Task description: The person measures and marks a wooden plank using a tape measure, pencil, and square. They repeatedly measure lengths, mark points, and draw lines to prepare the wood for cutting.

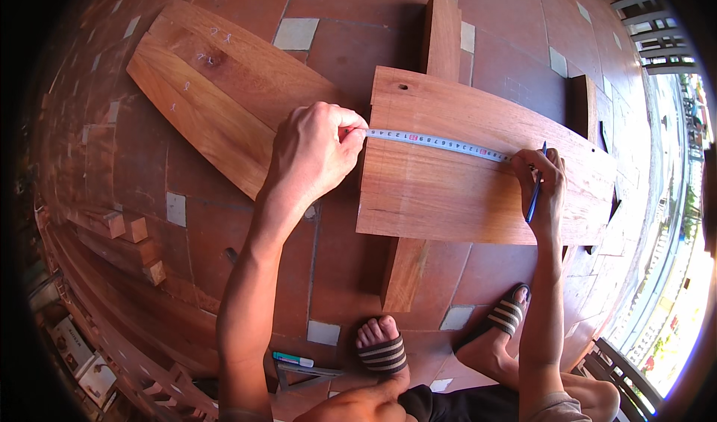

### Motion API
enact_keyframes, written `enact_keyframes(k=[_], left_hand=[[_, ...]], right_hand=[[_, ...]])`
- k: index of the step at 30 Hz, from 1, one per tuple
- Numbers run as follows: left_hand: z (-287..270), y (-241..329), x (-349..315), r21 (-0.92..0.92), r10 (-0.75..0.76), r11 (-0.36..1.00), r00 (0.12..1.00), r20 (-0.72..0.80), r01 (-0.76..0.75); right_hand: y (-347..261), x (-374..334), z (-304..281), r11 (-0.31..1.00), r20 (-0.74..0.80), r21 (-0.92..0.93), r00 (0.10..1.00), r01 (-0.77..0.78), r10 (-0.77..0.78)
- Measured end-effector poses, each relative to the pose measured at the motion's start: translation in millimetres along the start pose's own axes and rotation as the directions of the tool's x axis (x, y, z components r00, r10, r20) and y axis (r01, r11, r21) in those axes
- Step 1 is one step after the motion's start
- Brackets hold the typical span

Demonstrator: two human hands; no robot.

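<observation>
A pale tape measure blade point(448, 145) lies stretched across a brown wooden panel point(441, 198). At the panel's left edge, my left hand point(317, 153) pinches one end of the blade between thumb and fingers. My right hand point(543, 179) is closed over the blade farther right, close above the panel. It also grips a slim blue pen point(532, 204), whose lower part sticks out below the fingers. Whether the tape's case is in that hand is hidden. A small dark hole point(403, 87) shows near the panel's upper left corner.
Wooden beams point(444, 37) lie under the panel. Another panel point(216, 112), with chalk-like marks, rests on the tiled floor point(343, 272) at the left. Cut timber point(112, 224) is stacked at far left. A green-and-white marker point(293, 359) lies near my sandalled feet point(382, 351).
</observation>
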State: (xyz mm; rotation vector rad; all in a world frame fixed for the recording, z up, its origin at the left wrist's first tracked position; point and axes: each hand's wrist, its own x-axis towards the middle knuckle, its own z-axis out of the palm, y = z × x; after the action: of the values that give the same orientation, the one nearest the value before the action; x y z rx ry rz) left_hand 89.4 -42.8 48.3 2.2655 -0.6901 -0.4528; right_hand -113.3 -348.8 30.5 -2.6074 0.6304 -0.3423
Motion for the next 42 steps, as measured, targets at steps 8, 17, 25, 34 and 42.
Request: enact_keyframes(k=[8, 17, 25, 34, 42], left_hand=[[-0.5, 1.3, -0.4, 0.016, 0.001, 1.000, 1.000, -0.007, -0.001], [0.4, 1.7, -1.7, 0.014, 0.015, 1.000, 1.000, -0.020, -0.014], [2.6, 0.9, 0.3, 0.030, 0.048, 0.998, 0.998, -0.033, -0.047], [3.5, -0.2, -0.6, 0.014, 0.048, 0.999, 0.998, -0.039, -0.047], [3.2, -1.1, -1.2, 0.006, 0.062, 0.998, 0.997, -0.053, -0.062]], right_hand=[[-3.1, 0.3, -5.0, 1.000, 0.017, 0.003, 1.000, 0.005, -0.005], [-68.6, 5.0, -15.8, 0.838, 0.007, 0.545, 0.999, 0.025, -0.034], [-118.9, 13.7, 29.6, 0.765, 0.300, 0.606, 0.953, -0.216, 0.032], [-113.4, 16.8, 42.5, 0.788, 0.286, 0.589, 0.958, -0.182, 0.007], [-115.9, 14.8, 48.1, 0.810, 0.218, 0.576, 0.976, -0.108, -0.025]])
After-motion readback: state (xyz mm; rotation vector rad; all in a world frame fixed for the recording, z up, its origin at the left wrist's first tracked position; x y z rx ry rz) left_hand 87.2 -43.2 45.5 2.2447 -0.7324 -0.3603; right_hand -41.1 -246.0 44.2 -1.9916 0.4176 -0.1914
